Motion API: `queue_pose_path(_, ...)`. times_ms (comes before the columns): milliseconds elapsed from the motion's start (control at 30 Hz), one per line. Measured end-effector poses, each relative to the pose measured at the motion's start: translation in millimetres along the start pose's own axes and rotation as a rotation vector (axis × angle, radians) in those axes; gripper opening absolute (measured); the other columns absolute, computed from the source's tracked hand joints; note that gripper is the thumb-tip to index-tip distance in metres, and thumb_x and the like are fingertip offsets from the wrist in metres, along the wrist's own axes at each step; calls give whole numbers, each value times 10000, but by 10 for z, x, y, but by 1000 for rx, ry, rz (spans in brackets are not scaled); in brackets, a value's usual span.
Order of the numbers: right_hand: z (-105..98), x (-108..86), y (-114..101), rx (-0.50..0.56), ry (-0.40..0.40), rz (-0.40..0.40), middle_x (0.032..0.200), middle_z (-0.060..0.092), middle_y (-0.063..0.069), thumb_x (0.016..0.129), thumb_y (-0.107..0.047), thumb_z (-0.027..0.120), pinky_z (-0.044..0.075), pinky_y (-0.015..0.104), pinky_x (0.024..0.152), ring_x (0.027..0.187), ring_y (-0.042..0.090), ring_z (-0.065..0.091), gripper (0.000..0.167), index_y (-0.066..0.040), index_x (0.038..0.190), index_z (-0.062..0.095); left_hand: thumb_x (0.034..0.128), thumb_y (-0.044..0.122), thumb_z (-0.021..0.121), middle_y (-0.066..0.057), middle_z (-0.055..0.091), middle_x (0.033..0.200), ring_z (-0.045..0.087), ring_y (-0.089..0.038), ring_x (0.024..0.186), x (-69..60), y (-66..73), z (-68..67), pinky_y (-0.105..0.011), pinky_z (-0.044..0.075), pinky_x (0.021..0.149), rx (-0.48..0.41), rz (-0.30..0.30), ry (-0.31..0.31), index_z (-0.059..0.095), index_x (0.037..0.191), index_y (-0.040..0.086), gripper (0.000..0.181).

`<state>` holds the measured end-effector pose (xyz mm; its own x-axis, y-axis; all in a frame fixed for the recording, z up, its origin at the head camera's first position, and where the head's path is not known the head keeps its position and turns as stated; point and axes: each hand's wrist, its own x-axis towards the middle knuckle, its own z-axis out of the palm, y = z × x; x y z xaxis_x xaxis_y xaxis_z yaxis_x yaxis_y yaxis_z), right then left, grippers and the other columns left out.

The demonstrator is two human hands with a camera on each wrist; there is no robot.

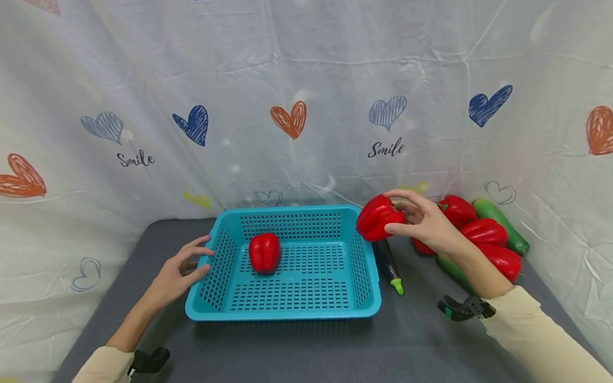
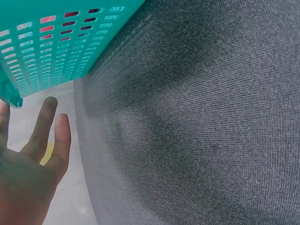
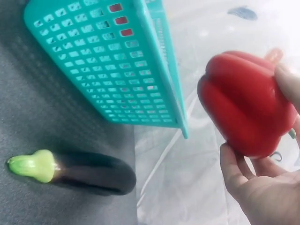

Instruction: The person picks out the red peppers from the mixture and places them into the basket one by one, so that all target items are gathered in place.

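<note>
Toward the far edge of the surface, just beside the right rim of the basket, the right hand held up a pepper, thumb and fingers bent round its stem end. It looked light, firm and slick, apt to bruise under a hard squeeze; its broad shoulders seemed the best hold. That hand reached in from the near right. The left hand, fingers loosely extended, was at the left rim, contact unclear.

Your head view's bright, soft shadow under the basket; your right wrist cam's kinda hazy, curtain washed out up top.
</note>
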<state>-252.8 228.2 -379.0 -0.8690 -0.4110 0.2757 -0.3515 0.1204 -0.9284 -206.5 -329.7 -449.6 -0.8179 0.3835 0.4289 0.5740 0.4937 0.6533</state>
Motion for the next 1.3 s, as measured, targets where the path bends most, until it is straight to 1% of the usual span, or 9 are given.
queue_pose_path(133,29,45,1,16,-22,10,1331,527,182,943,-31,723,567,437,853,1104,370,597,557,-81,1459,521,934,-91,668,-247,388,1527,422,-41,1332,-3,-7,7,-199,449,928,4,19,5,625,1269,-10,348)
queue_pose_path(300,66,105,20,9,-29,24,1340,557,172,940,-55,736,558,485,860,1098,368,626,528,-85,1435,554,936,-103,656,-257,385,1525,428,1,1309,4,14,5,-191,452,918,-6,22,10,625,1268,-14,345)
queue_pose_path(600,144,246,14,11,-70,-4,1350,592,168,953,-67,720,561,426,868,1116,349,634,473,-42,1404,579,931,-105,661,-253,385,1529,430,-31,1318,5,31,12,-221,468,914,-1,23,11,618,1260,-37,338)
queue_pose_path(700,177,296,11,12,-98,-13,1348,591,169,967,-62,699,563,455,859,1115,360,632,451,-27,1401,580,934,-99,662,-255,386,1527,425,-35,1323,3,30,13,-215,465,912,2,21,12,618,1260,-34,335)
queue_pose_path(767,204,329,12,40,-122,-16,1357,577,180,973,-45,680,562,492,846,1135,383,613,452,-14,1409,567,936,-100,658,-260,384,1526,421,-30,1326,4,27,12,-201,459,912,-3,21,11,619,1261,-33,335)
queue_pose_path(900,267,402,27,144,-178,-5,1394,525,200,981,-2,643,551,558,824,1194,421,542,469,-5,1436,526,936,-109,650,-270,385,1521,424,-12,1318,4,20,7,-185,455,911,-10,24,12,618,1260,-37,333)
queue_pose_path(1100,366,490,57,265,-249,15,1421,475,216,1023,4,562,540,553,861,1216,416,515,465,-3,1479,473,938,-107,648,-260,384,1526,437,17,1292,6,37,2,-190,464,904,-21,21,9,617,1258,-41,328)
queue_pose_path(1200,411,532,59,305,-263,10,1422,467,225,1026,16,539,534,556,876,1211,419,513,456,3,1477,468,940,-105,647,-265,383,1525,430,12,1301,7,40,-1,-189,463,905,-24,20,10,617,1257,-43,324)
queue_pose_path(1300,450,568,56,326,-263,10,1433,456,220,995,51,559,531,558,881,1242,425,481,486,-8,1469,466,945,-103,642,-265,375,1531,420,-9,1319,9,28,-3,-188,458,909,-31,13,7,614,1259,-50,320)
